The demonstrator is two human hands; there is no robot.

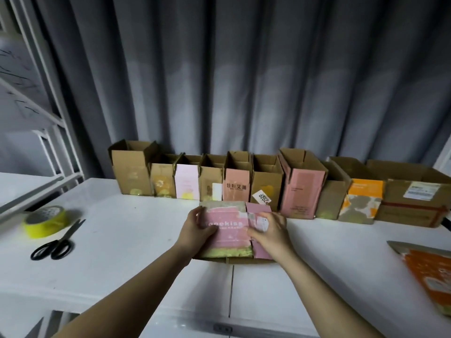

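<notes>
A flattened pink cardboard box [229, 236] with white lettering lies on the white table [136, 240], just in front of a row of open boxes. My left hand [197, 229] grips its left edge, thumb on the printed face. My right hand [268, 230] rests on the box's right part, fingers spread over a pink side flap [258, 209]. Both forearms reach in from the bottom of the view.
Several open cardboard boxes [302, 186] stand in a row along the grey curtain. A yellow tape roll [45, 222] and black scissors [57, 242] lie at the left. An orange flattened box [429, 272] lies at the right edge. White shelving [36, 113] stands far left.
</notes>
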